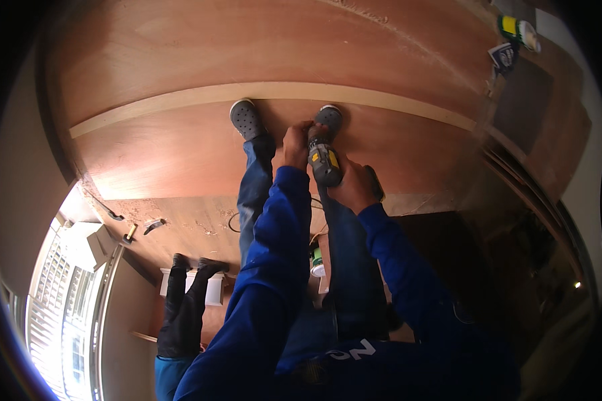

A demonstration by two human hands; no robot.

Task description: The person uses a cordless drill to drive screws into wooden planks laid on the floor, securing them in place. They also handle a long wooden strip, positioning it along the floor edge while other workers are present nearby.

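Observation:
A dark cordless drill [324, 164] with yellow patches is in my right hand [356, 187], which wraps around its grip. The drill's front end points away from me. My left hand [295, 144] is beside that front end, with its fingers closed together at the tip; whatever they pinch is too small or hidden to make out. Beneath both hands lies a reddish-brown wood panel [187, 157]. A pale, narrow wood strip [180, 99] runs across it from left to right, just past my shoes. The exact spot where the drill meets the work is hidden.
Wood shavings, a hammer [130, 232] and a dark hand tool [155, 225] lie at the left. Another person's legs [180, 307] are at the lower left, near a bright window [63, 327]. A yellow-and-green container [515, 30] lies at the far right. A cable curves behind my legs.

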